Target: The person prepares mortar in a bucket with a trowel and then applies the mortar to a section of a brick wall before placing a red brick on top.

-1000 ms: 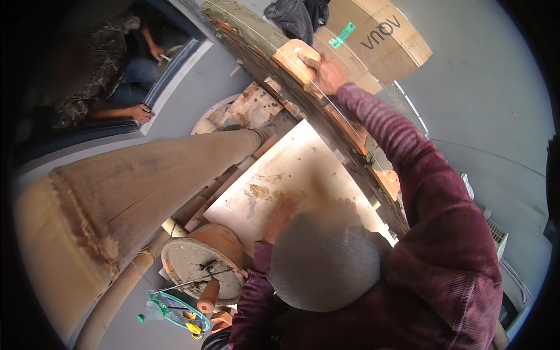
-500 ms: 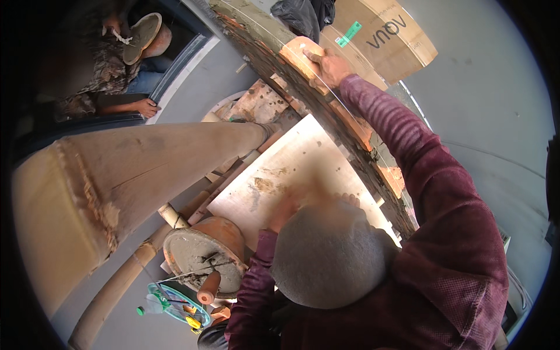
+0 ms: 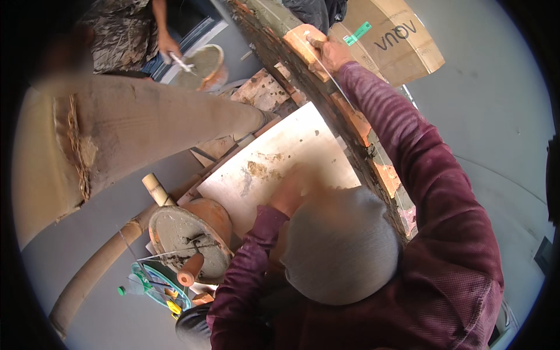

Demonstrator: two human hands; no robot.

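Observation:
My right hand [image 3: 333,53] grips an orange brick [image 3: 304,45] at the far end of a low brick wall, thumb on its top. The brick rests on the wall, beside a taut white string [image 3: 344,96]. My left hand [image 3: 287,193] is over a pale, mortar-stained board [image 3: 233,186]; blur and a grey rounded cap [image 3: 344,251] hide its fingers. To the left of my left forearm stands a clay-coloured bucket [image 3: 216,217] of grey mortar [image 3: 172,233]. A trowel with a wooden handle [image 3: 191,269] rests in it.
Thick bamboo poles [image 3: 169,114] cross the left side. A co-worker's hand [image 3: 168,46] holds a pale-handled tool over a mortar-filled bowl [image 3: 204,61]. A cardboard box [image 3: 402,41] and a black bag [image 3: 318,13] lie behind the wall. A teal basket [image 3: 153,286] holds small items.
My view has turned slightly. The co-worker's hand and bowl now appear farther right and lower, with the tool over the bowl. My right hand stays on the brick.

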